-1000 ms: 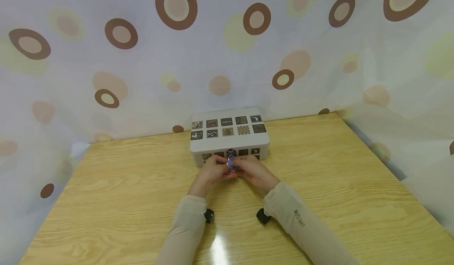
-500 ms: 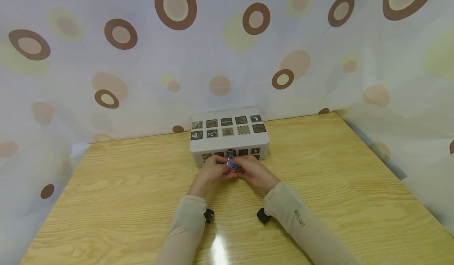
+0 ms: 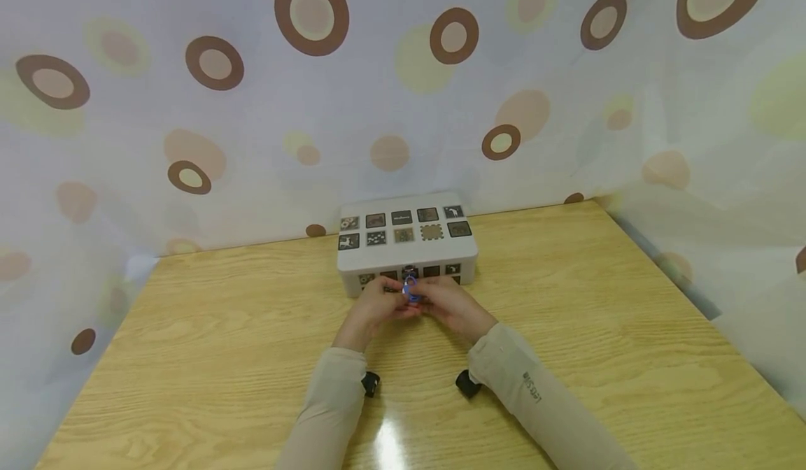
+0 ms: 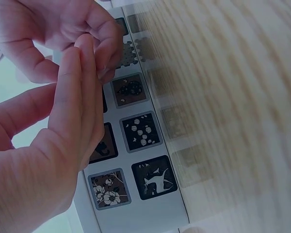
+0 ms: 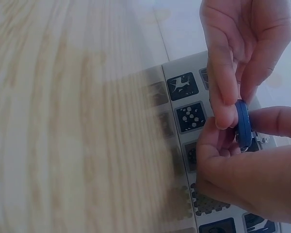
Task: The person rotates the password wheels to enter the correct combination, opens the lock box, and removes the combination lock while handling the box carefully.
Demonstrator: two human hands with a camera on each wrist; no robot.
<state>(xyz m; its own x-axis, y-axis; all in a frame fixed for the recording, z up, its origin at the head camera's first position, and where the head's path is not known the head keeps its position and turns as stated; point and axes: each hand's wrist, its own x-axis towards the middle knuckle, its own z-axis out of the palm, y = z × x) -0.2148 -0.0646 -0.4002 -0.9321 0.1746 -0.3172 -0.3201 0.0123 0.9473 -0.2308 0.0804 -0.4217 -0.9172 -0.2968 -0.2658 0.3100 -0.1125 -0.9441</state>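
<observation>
A white tin box [image 3: 409, 250] with dark square pictures lies closed, its metal latch [image 3: 411, 271] facing the hands. Just below the latch is a small blue padlock-like object [image 3: 411, 291], seen edge-on as a blue oval [image 5: 243, 124] in the right wrist view. The left hand [image 3: 376, 307] pinches it from the left with thumb and fingers. From the right, the right hand [image 3: 455, 305] grips it, thumb [image 5: 276, 121] against one face and fingers curled at the other side. In the left wrist view, the left hand's [image 4: 53, 131] fingers hide the blue object.
The box stands on a wood-grain table [image 3: 239, 358], near its back edge. Behind and at the right hangs a pale curtain [image 3: 378, 85] with brown and yellow circles. Black straps [image 3: 467, 384] show at both wrists.
The blue object has tilted slightly back and forth between the fingers. Both hands keep their place at the front of the box, which has not moved.
</observation>
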